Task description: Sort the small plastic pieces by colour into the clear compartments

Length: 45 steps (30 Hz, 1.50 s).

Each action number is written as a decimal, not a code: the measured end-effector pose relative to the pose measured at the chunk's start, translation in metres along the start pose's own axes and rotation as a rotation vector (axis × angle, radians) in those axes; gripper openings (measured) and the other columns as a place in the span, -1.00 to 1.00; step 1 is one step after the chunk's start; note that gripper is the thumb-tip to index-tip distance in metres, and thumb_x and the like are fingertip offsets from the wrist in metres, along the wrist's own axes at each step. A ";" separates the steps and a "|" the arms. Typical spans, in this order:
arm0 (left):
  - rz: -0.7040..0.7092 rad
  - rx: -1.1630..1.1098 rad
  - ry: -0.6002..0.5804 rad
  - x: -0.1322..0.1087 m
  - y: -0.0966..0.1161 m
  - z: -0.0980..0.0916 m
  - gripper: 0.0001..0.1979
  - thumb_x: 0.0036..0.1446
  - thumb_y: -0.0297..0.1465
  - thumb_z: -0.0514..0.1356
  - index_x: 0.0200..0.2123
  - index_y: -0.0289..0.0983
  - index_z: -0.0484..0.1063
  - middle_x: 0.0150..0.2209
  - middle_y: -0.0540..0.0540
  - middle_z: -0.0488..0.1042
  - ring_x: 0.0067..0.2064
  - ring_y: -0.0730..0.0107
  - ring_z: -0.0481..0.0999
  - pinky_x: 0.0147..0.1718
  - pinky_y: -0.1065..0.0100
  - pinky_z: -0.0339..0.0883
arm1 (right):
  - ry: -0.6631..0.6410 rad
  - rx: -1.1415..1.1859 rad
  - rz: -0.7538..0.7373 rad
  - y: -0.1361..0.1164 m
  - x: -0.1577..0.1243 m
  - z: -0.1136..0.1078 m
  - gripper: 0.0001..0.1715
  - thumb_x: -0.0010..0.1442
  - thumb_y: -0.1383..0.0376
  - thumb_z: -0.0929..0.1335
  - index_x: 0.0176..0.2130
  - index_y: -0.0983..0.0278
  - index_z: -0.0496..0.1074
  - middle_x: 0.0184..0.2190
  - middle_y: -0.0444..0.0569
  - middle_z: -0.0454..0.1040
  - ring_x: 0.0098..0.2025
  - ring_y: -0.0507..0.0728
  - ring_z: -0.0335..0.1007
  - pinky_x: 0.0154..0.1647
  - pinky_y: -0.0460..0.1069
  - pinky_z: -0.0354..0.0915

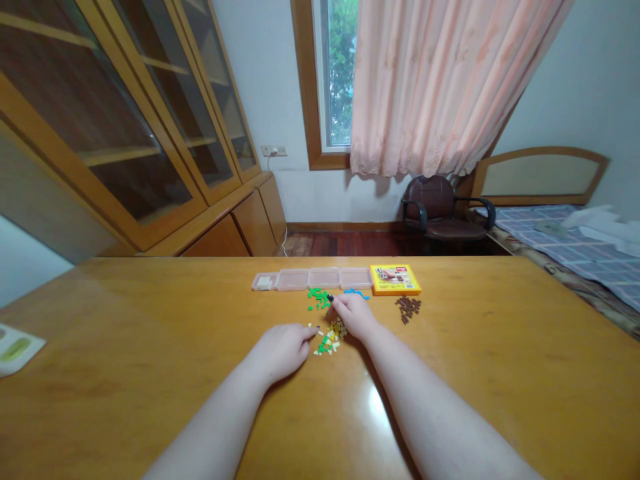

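Small building bricks lie in colour groups on the wooden table. My left hand (286,348) rests beside a mixed pile of cream, yellow and green bricks (332,335), its index finger stretched out to the pile's left edge and its other fingers curled. My right hand (354,315) is over the far side of that pile, thumb and fingers pinched together by the green bricks (318,297). Whatever those fingertips hold is hidden. Blue bricks (356,293) lie just behind my right hand, partly covered by it. Brown bricks (408,308) form a separate heap to its right.
A row of clear plastic trays (293,279) stands behind the bricks, beside a yellow box (396,280). At the table's left edge lies a white and green packet (19,348). Beyond the table (165,373) are a glass-door cabinet (200,200), an armchair (440,207) and a bed (565,233).
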<state>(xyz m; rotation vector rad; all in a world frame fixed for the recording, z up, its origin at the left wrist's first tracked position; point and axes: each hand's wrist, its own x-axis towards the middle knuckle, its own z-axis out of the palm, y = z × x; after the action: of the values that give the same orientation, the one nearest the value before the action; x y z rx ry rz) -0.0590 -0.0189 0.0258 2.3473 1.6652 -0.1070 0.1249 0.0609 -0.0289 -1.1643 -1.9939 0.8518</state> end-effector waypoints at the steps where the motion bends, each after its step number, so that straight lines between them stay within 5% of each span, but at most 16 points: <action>1: -0.023 0.006 0.002 -0.001 -0.001 -0.001 -0.60 0.14 -0.39 -0.03 -0.01 -0.08 0.44 -0.13 -0.11 0.54 -0.14 0.20 0.51 -0.13 0.25 0.31 | 0.004 -0.004 -0.005 0.000 0.000 0.000 -0.52 0.24 0.18 0.17 -0.53 0.30 0.49 -0.54 -0.06 0.51 -0.45 0.06 0.38 -0.40 -0.10 0.14; 8: 0.082 -0.018 -0.018 -0.006 0.005 -0.004 -0.64 0.12 -0.39 0.00 -0.08 -0.05 0.47 -0.17 -0.05 0.55 -0.15 0.24 0.51 -0.14 0.29 0.31 | 0.003 -0.016 -0.002 0.001 0.000 0.000 -0.49 0.26 0.16 0.16 -0.53 0.30 0.48 -0.55 -0.07 0.49 -0.46 0.06 0.35 -0.39 -0.10 0.14; 14: -0.047 0.022 0.006 -0.001 0.003 -0.001 -0.61 0.11 -0.43 -0.02 -0.04 -0.13 0.45 -0.14 -0.13 0.54 -0.15 0.21 0.51 -0.15 0.28 0.32 | 0.008 -0.027 -0.010 0.001 0.001 0.000 -0.49 0.26 0.16 0.16 -0.54 0.30 0.47 -0.56 -0.07 0.49 -0.46 0.06 0.35 -0.40 -0.10 0.13; 21: 0.140 0.019 -0.017 -0.004 0.006 0.000 -0.58 0.10 -0.42 -0.02 -0.02 0.01 0.42 -0.17 -0.03 0.56 -0.19 0.18 0.53 -0.22 0.26 0.35 | 0.009 -0.021 -0.002 -0.002 0.000 -0.001 -0.50 0.25 0.16 0.17 -0.54 0.30 0.48 -0.56 -0.07 0.49 -0.45 0.06 0.36 -0.39 -0.10 0.13; 30: -0.062 0.012 0.015 0.012 -0.002 0.012 -0.49 0.13 -0.44 -0.05 0.15 -0.04 0.26 -0.07 -0.11 0.52 -0.10 0.19 0.51 -0.14 0.26 0.33 | 0.002 -0.002 -0.011 -0.002 0.001 -0.002 -0.54 0.23 0.22 0.18 -0.53 0.30 0.48 -0.55 -0.08 0.50 -0.43 0.06 0.39 -0.38 -0.11 0.15; 35: -0.100 0.067 0.051 0.005 -0.002 0.004 -0.58 0.11 -0.45 -0.04 -0.02 -0.14 0.44 -0.19 -0.16 0.56 -0.18 0.18 0.53 -0.19 0.25 0.33 | -0.011 0.021 0.010 -0.005 -0.001 -0.001 -0.56 0.22 0.27 0.18 -0.54 0.30 0.48 -0.55 -0.08 0.51 -0.45 0.05 0.38 -0.40 -0.11 0.15; 41: 0.213 0.045 0.002 -0.008 0.009 -0.013 -0.66 0.05 -0.46 0.00 -0.29 -0.11 0.56 -0.31 -0.05 0.56 -0.26 0.27 0.50 -0.24 0.32 0.31 | -0.016 0.024 0.010 -0.005 -0.001 -0.001 -0.53 0.24 0.22 0.17 -0.54 0.30 0.48 -0.53 -0.07 0.52 -0.44 0.06 0.39 -0.39 -0.10 0.16; 45: 0.200 0.035 -0.031 -0.008 0.010 -0.011 -0.65 0.04 -0.45 0.01 -0.24 -0.09 0.55 -0.31 -0.05 0.56 -0.24 0.26 0.50 -0.23 0.31 0.31 | -0.024 0.012 0.014 -0.004 0.000 -0.002 -0.53 0.24 0.21 0.17 -0.53 0.30 0.48 -0.53 -0.06 0.52 -0.45 0.06 0.39 -0.40 -0.10 0.15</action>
<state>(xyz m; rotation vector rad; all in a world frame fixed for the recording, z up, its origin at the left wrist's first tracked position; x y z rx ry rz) -0.0538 -0.0267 0.0399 2.5090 1.4165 -0.1344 0.1242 0.0597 -0.0245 -1.1675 -1.9994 0.8876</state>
